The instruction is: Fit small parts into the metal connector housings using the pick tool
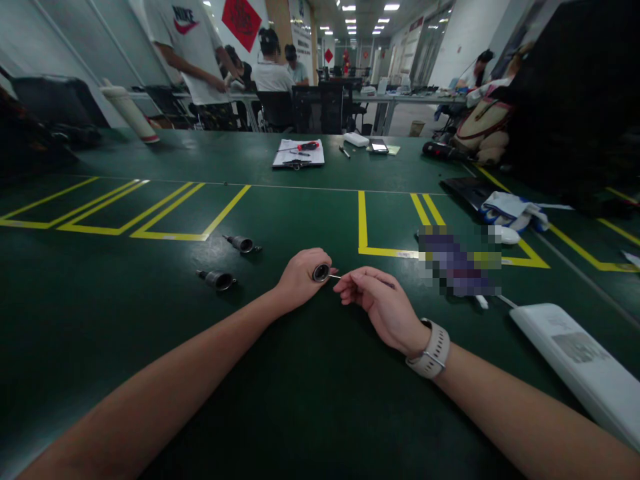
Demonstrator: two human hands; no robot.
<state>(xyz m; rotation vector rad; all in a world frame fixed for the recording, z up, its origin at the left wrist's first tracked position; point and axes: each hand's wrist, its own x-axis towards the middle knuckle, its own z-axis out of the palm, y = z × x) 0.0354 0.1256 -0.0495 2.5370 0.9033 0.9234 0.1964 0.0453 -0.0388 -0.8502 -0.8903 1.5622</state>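
Note:
My left hand grips a small dark metal cylinder with its round open end turned to the right. My right hand pinches a thin metal tool, and the tool's tip points into the cylinder's opening. Both hands rest low over the green table mat. Two more metal cylinders lie on the mat to the left: one close by my left hand, the other a little farther back.
Yellow tape lines mark boxes on the mat. A white flat device lies at the right, gloves beyond it. A clipboard with a red screwdriver and a phone lie far back. Other people stand and sit behind.

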